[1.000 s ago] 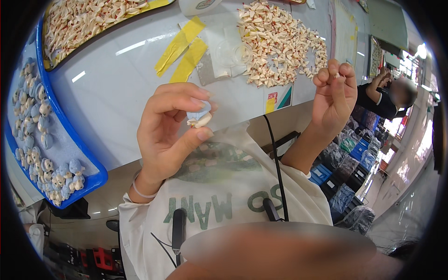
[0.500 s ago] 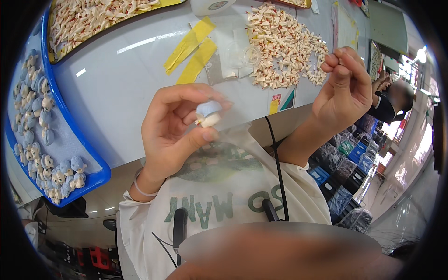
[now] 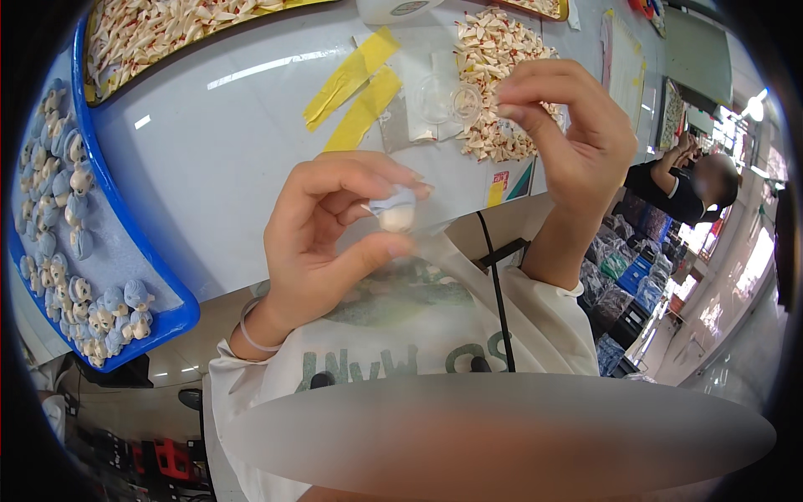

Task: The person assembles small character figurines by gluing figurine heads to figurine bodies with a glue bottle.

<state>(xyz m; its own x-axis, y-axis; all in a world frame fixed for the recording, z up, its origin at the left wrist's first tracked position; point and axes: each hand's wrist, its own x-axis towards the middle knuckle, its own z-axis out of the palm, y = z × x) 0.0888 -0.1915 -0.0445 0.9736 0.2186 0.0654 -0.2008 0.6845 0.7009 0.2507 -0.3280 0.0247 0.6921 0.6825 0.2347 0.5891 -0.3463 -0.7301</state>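
Observation:
My left hand [image 3: 322, 230] holds a small figurine head [image 3: 396, 217] with a light blue cap and cream underside, gripped between thumb and fingers above the table's near edge. To the right, my right hand [image 3: 577, 134] is raised with thumb and index finger pinched. Anything between those fingertips is too small to make out. They hover beside small clear round dishes [image 3: 435, 99] and in front of a loose heap of cream, pointed pieces with red tips [image 3: 495, 50]. Similar blue-capped heads [image 3: 60, 197] fill part of a blue tray [image 3: 138, 213] at the left.
A yellow-edged tray [image 3: 109, 90] of more pointed pieces stands at the far left. Yellow tape strips [image 3: 351, 79] cross the table near a white container [image 3: 397, 8]. A black cable [image 3: 493, 268] hangs before me. Another person [image 3: 711, 188] works at the far right.
My right hand has swung left and inward, from right of the heap to beside the clear dishes. My left hand has shifted slightly right, and the figurine head in it has turned.

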